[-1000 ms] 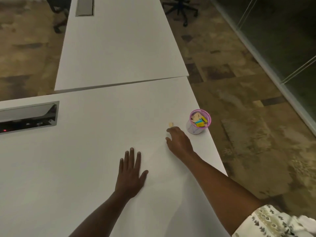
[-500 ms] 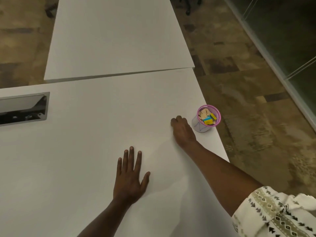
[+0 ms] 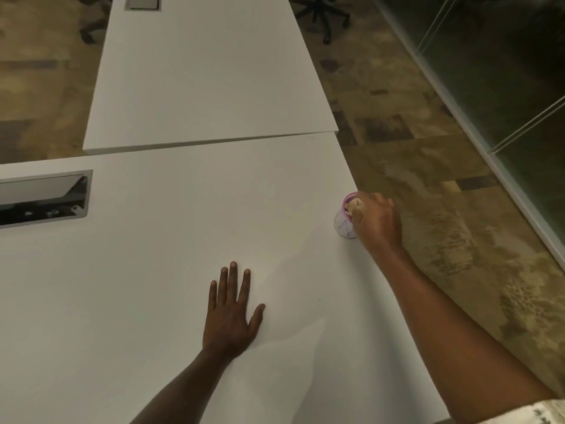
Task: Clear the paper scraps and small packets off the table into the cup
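Note:
A small white cup (image 3: 343, 223) with a pink rim stands at the right edge of the white table (image 3: 171, 240). My right hand (image 3: 377, 221) hovers over the cup's mouth and covers most of it, fingers pinched on a small tan paper scrap (image 3: 355, 204) just above the rim. Whatever lies inside the cup is hidden by the hand. My left hand (image 3: 232, 310) lies flat on the table, fingers spread, holding nothing, well to the left of the cup.
A recessed cable box (image 3: 46, 198) with a metal frame is set into the table at the left. A second white table (image 3: 208, 71) adjoins at the back. An office chair base (image 3: 321, 13) stands on the patterned carpet; a glass wall (image 3: 504, 87) runs along the right.
My right hand picked the tan scrap off the table and moved right and up, over the cup. My left hand stayed flat in place.

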Tool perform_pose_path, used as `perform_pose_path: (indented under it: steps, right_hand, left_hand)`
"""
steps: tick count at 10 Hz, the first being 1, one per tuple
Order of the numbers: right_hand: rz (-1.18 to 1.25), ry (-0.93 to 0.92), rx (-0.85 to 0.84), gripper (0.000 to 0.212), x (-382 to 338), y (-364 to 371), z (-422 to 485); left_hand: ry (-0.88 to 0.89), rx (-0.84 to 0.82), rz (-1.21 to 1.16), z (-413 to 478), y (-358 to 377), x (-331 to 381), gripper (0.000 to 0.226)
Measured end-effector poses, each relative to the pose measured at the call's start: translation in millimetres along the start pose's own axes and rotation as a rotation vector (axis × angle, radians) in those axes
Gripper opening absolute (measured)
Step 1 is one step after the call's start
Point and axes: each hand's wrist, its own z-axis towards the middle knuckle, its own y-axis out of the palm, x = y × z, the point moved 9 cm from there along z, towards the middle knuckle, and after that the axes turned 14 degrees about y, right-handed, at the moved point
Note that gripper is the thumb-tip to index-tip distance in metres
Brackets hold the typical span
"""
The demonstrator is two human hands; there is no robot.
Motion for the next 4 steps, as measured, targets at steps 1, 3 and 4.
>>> perform_pose_path:
  steps: [1, 3, 4]
  right_hand:
    - [-0.031, -0.039, -0.051, 0.041, -2.7, 0.8, -19.9]
    - [-0.065, -0.192, -0.302, 0.054, -33.4, 40.9, -121.8]
    - [-0.112, -0.252, -0.471, 0.059, -47.1, 71.5, -176.5]
  left_hand:
    - [0.01, -0.031, -0.036, 0.5, -6.5, 2.5, 0.079]
    - [-0.068, -0.123, -0.129, -2.0, -31.3, -1.4, 0.064]
    - [-0.031, 0.009, -0.092, -8.3, -59.3, 0.9, 0.028]
